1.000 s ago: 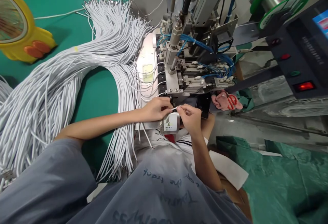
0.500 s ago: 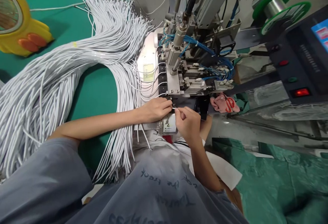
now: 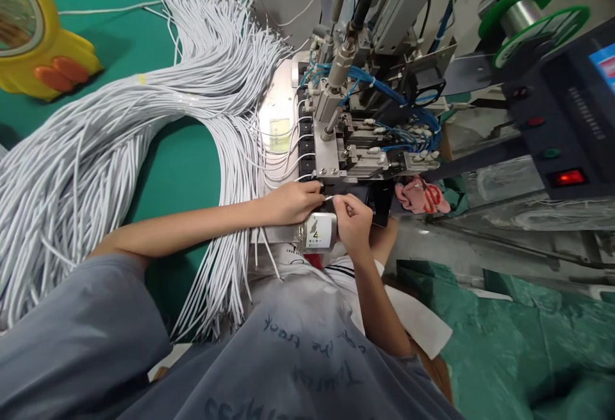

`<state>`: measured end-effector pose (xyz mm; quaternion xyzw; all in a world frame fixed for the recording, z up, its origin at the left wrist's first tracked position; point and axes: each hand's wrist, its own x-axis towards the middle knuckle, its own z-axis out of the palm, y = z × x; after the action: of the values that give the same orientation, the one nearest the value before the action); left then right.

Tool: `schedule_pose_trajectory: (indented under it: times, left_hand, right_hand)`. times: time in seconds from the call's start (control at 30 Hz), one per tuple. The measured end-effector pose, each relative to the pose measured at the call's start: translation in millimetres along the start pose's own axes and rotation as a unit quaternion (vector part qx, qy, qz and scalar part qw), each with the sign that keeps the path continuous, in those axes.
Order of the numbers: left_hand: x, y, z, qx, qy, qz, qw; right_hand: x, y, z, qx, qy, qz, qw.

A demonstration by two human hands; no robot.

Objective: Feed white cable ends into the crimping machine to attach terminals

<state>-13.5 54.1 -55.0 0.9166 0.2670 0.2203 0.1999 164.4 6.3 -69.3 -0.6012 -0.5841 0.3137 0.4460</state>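
Observation:
Both my hands meet in front of a machine with metal cylinders and blue air tubes. My left hand is closed, pinching a thin white cable whose short end shows between the hands. From the other side my right hand pinches the tip of that same cable. Below the fingers sits a small box with a white label. Several white cables run into the black holders on the machine's near side. A large bundle of white cables lies to the left, partly under my left forearm.
A green mat covers the table, with a yellow duck-shaped object at the far left. On the right are a wire spool, a control box with a lit red switch, and a pink cloth.
My right hand has moved slightly right, away from my left, so more of the cable end shows between them. My left hand stays nearly in place. The view has shifted a little.

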Motion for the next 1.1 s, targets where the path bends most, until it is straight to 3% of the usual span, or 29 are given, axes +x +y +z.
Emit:
schedule_pose_trajectory:
  times: [0.23,0.53,0.8,1.0,1.1]
  left_hand:
    - [2,-3,0.9,0.095,-0.071,-0.032,0.992]
    - [2,-4,3.1,0.109,-0.087,-0.031,0.990]
    - [0,-3,5.6,0.138,-0.060,0.028,0.988]
    - [3,-2,2.1,0.165,-0.093,-0.013,0.982]
    - [4,-3,1.0,0.172,-0.097,0.004,0.980]
  right_hand:
    - [12,34,2,0.070,-0.091,0.080,0.990]
    - [10,31,9,0.135,-0.091,0.094,0.982]
    - [7,33,7,0.131,-0.079,0.091,0.984]
    - [11,36,10,0.119,-0.091,0.105,0.983]
    - [13,35,11,0.127,-0.092,0.110,0.981]
